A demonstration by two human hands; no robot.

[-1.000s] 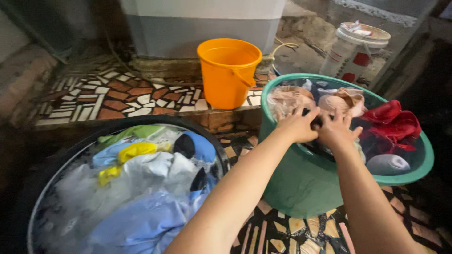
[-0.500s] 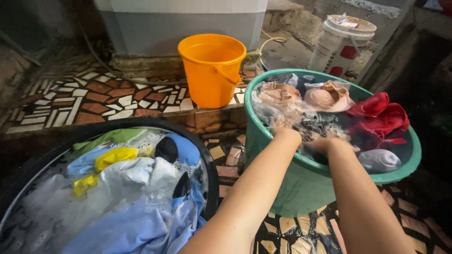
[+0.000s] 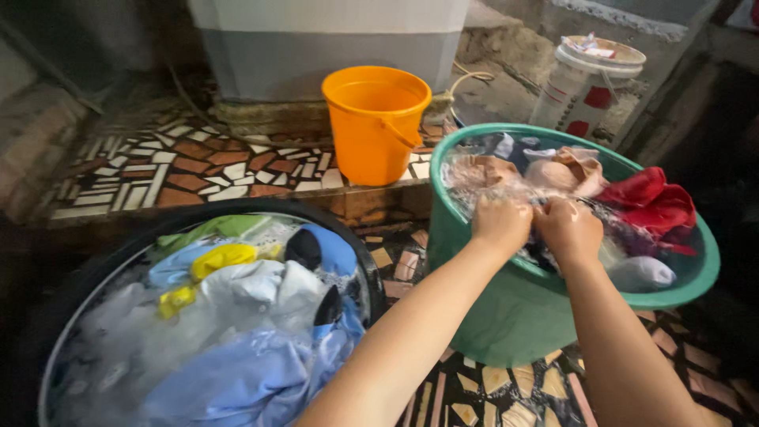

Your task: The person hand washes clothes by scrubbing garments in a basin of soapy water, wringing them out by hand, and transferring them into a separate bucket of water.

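Head view — hands point(image 3: 536, 225) scrub soaked clothes point(image 3: 553, 170) in green tub point(image 3: 506, 316).

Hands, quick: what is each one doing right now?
Left hand: closed, gripping wet laundry in the green tub.
Right hand: closed on the same laundry.
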